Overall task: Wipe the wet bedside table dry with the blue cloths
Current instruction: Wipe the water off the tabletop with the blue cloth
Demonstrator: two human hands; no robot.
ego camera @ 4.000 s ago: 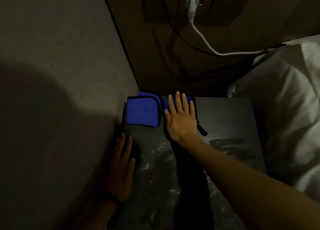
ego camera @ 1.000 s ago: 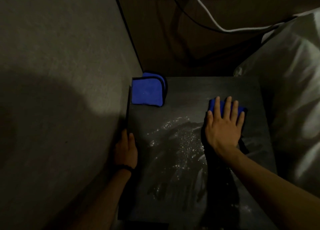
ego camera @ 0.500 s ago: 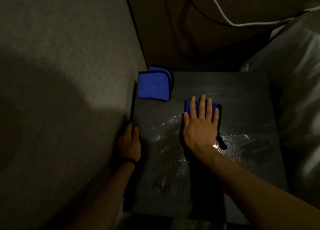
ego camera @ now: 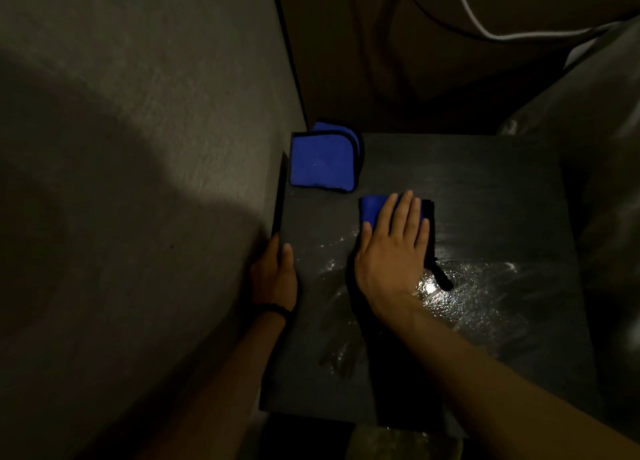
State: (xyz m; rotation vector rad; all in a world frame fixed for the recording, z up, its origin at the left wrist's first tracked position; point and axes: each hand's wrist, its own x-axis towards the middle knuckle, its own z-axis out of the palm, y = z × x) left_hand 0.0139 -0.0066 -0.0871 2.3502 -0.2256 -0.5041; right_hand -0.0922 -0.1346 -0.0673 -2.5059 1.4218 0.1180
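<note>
Folded cloth blocking table's back-left corner

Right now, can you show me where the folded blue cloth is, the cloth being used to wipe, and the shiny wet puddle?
folded blue cloth (ego camera: 320, 163), head view, middle of its top face.
wiping cloth (ego camera: 373, 206), head view, blue corner beyond the fingers.
wet puddle (ego camera: 481, 297), head view, glistening patch on the table.

Two bright blue cloths with black edging: the folded cloth and the cloth under the hand. The bench is black, faintly grained, with glinting silvery wet streaks. A white cable crosses brown panelling; the wall is grey.
</note>
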